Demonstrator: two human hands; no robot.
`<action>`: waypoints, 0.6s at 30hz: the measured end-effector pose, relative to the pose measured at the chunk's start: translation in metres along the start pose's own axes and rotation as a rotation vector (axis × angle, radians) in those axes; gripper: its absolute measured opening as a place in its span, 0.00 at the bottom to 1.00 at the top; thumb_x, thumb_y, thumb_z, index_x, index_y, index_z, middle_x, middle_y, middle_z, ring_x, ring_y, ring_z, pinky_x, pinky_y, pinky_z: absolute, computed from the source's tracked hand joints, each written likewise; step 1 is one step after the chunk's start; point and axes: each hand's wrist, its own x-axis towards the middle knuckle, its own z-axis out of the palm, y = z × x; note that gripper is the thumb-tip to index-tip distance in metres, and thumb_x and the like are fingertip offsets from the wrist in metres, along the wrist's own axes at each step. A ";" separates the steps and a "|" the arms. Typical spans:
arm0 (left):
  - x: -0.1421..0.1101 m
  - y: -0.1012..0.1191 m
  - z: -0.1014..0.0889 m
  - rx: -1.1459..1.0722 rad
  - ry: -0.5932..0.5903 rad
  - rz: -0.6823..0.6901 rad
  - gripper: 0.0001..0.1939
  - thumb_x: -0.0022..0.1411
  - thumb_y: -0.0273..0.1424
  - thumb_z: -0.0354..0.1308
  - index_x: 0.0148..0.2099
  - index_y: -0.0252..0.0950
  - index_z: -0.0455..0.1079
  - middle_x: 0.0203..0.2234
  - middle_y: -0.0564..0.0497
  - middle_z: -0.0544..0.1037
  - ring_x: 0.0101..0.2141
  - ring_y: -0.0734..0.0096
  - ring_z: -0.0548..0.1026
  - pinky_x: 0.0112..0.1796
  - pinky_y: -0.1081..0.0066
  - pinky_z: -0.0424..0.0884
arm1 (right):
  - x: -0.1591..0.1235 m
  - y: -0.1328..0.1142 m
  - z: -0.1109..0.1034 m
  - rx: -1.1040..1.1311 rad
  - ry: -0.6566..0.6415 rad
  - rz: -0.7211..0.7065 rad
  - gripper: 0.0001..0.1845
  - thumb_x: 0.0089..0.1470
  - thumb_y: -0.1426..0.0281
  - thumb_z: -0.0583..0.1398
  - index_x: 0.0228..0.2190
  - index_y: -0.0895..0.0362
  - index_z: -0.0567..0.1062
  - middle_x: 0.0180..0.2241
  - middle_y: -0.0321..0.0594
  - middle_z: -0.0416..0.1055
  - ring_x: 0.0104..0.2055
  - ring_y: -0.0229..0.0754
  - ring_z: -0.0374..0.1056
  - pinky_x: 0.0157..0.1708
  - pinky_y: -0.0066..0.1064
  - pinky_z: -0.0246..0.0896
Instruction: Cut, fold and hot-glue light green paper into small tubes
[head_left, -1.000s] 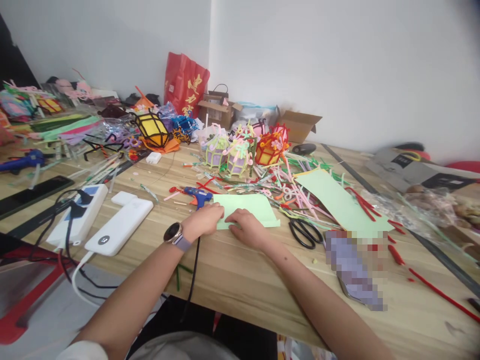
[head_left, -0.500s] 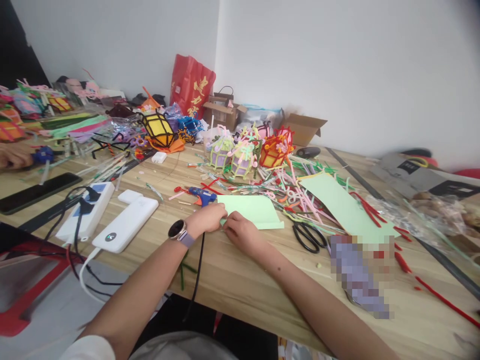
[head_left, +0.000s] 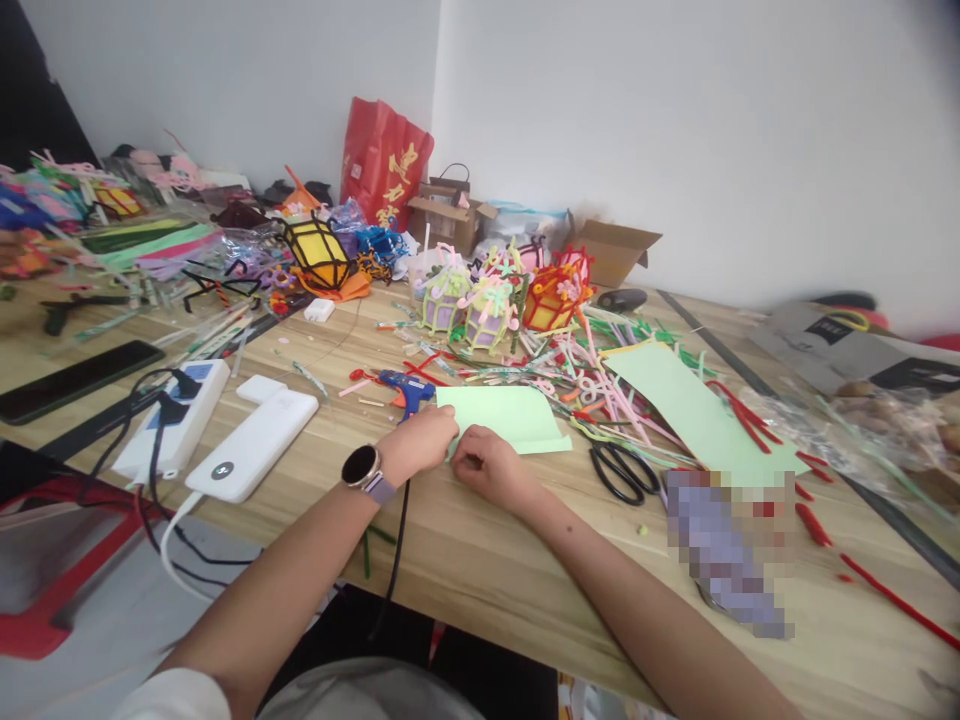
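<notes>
My left hand (head_left: pixel 426 440), with a watch on its wrist, is closed at the near left corner of a light green sheet (head_left: pixel 502 418). Close beside it, my right hand (head_left: pixel 491 468) has its fingers curled into a pinch at the sheet's near edge. Whatever lies between the fingertips is too small or hidden to name. The sheet rests on the table, its right end slightly curled. Just beyond my left hand lies a blue hot glue gun (head_left: pixel 409 390), and a black cord (head_left: pixel 397 550) runs down over the table edge below my wrist.
Black-handled scissors (head_left: pixel 626 475) and a larger green sheet (head_left: pixel 690 410) lie to the right. Pipe-cleaner lanterns (head_left: pixel 487 305) stand beyond loose pipe cleaners (head_left: pixel 592 385). On the left are a power bank (head_left: pixel 251 445), a power strip (head_left: pixel 176 415) and a phone (head_left: pixel 79 380).
My fingers have shifted slightly at the sheet's corner, the right hand's curling more. At the far left, another person's hand and a blue tool have moved away from their earlier spot.
</notes>
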 end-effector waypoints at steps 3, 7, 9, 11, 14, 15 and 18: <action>-0.001 0.002 -0.001 0.014 -0.009 0.005 0.13 0.56 0.17 0.52 0.39 0.29 0.77 0.41 0.38 0.75 0.45 0.56 0.74 0.45 0.65 0.69 | -0.003 -0.001 -0.003 0.017 -0.010 -0.008 0.12 0.43 0.86 0.60 0.22 0.57 0.73 0.26 0.34 0.65 0.31 0.37 0.63 0.33 0.27 0.58; 0.002 0.003 -0.003 0.025 -0.008 0.008 0.11 0.56 0.18 0.54 0.37 0.29 0.77 0.41 0.39 0.75 0.46 0.55 0.73 0.45 0.65 0.69 | -0.006 0.000 -0.011 0.036 -0.046 0.002 0.10 0.48 0.83 0.61 0.28 0.56 0.76 0.32 0.36 0.67 0.30 0.35 0.63 0.30 0.26 0.59; 0.005 0.005 -0.004 0.023 0.001 0.001 0.09 0.57 0.20 0.54 0.36 0.29 0.76 0.40 0.38 0.75 0.45 0.57 0.73 0.44 0.67 0.70 | -0.006 0.003 -0.014 0.033 -0.074 -0.002 0.11 0.49 0.83 0.61 0.33 0.56 0.76 0.36 0.38 0.68 0.29 0.34 0.64 0.30 0.26 0.60; 0.007 0.007 -0.005 0.023 0.008 -0.014 0.09 0.57 0.20 0.54 0.36 0.29 0.76 0.40 0.38 0.76 0.43 0.59 0.74 0.43 0.68 0.70 | -0.005 0.005 -0.015 0.000 -0.095 -0.048 0.11 0.51 0.82 0.60 0.34 0.56 0.76 0.36 0.39 0.69 0.32 0.36 0.67 0.34 0.27 0.63; 0.008 0.011 -0.006 0.029 0.013 -0.037 0.10 0.57 0.19 0.52 0.36 0.28 0.75 0.39 0.38 0.76 0.42 0.60 0.75 0.42 0.68 0.71 | -0.004 0.007 -0.014 -0.097 -0.114 -0.140 0.08 0.56 0.79 0.58 0.32 0.56 0.75 0.35 0.41 0.71 0.37 0.40 0.68 0.38 0.30 0.64; 0.008 0.012 -0.007 0.030 0.013 -0.042 0.11 0.57 0.18 0.52 0.36 0.28 0.75 0.39 0.37 0.76 0.42 0.59 0.75 0.42 0.68 0.71 | -0.004 0.006 -0.014 -0.129 -0.117 -0.154 0.09 0.57 0.79 0.57 0.31 0.56 0.75 0.34 0.42 0.71 0.37 0.41 0.68 0.38 0.30 0.64; 0.007 0.013 -0.008 0.028 0.013 -0.052 0.09 0.57 0.19 0.53 0.35 0.28 0.75 0.41 0.36 0.76 0.42 0.58 0.75 0.42 0.67 0.71 | -0.009 0.003 -0.015 -0.166 -0.108 -0.144 0.10 0.57 0.79 0.56 0.30 0.56 0.76 0.33 0.42 0.71 0.36 0.41 0.68 0.36 0.30 0.65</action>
